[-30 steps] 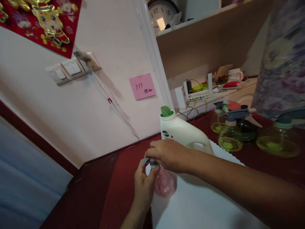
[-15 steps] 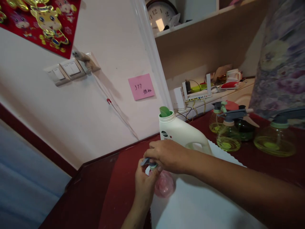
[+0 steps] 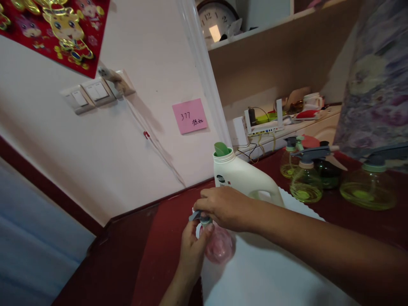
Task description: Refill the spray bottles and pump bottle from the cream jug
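Observation:
A small pink see-through spray bottle [image 3: 219, 245] stands on a white sheet [image 3: 248, 276], its grey trigger head [image 3: 195, 215] pointing left. My left hand [image 3: 194, 242] is closed around the bottle's neck, thumb in front. From above, my right hand [image 3: 223, 208] grips the spray head with bent fingers; its palm side and part of the head are hidden. Just behind my right hand is a big cream detergent jug [image 3: 245, 174] without a cap, a green spout [image 3: 221, 148] showing in its mouth.
Several spray bottles with yellowish liquid [image 3: 306, 187] stand on the dark red table [image 3: 127, 250] at the right. Behind them a white router [image 3: 264, 127] sits on a ledge. A pink note [image 3: 190, 116] is stuck to the wall, near a hanging cable [image 3: 156, 146].
My left fingers have shifted slightly down and left at the bottle's neck, so more of the collar shows. The right hand keeps its hold on the spray head.

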A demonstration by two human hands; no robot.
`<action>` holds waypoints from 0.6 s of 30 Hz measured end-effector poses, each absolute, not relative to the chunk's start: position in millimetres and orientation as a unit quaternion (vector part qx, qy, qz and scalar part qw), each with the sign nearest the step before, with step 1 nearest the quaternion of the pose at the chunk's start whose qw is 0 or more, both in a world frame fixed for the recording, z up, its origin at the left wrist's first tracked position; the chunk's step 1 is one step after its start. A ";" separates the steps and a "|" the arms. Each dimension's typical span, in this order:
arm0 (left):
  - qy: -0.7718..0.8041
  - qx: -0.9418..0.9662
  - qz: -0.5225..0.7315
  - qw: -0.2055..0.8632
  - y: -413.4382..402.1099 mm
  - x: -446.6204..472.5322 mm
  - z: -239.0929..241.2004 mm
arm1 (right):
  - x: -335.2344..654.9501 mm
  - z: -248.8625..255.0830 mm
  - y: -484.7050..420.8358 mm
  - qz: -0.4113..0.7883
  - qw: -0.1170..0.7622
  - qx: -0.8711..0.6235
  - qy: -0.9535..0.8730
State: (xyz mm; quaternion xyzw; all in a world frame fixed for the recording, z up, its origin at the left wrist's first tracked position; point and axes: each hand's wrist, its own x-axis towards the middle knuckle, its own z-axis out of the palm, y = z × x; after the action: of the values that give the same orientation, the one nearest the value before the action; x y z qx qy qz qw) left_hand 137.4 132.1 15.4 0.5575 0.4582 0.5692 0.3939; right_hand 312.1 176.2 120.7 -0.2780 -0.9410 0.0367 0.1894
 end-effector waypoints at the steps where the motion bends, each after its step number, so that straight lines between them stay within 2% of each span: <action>1: 0.460 0.556 0.576 0.385 132.7 139.9 17.1 | 311.9 120.6 176.7 0.036 0.190 -0.277 -0.941; 7: 0.465 0.558 0.586 0.360 133.3 145.9 25.2 | 311.6 119.4 178.6 0.036 0.187 -0.278 -0.942; 14: 0.446 0.566 0.549 0.424 132.6 134.1 16.5 | 311.7 120.0 177.4 0.042 0.187 -0.280 -0.941; 18: 0.440 0.555 0.576 0.407 134.7 138.3 16.4 | 311.0 118.5 178.1 0.041 0.192 -0.277 -0.941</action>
State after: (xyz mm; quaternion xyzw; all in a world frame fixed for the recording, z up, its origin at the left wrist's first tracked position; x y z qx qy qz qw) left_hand 138.3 134.7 16.4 0.5552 0.4404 0.5761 0.4073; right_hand 311.0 178.1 118.5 -0.2773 -0.9405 0.0408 0.1919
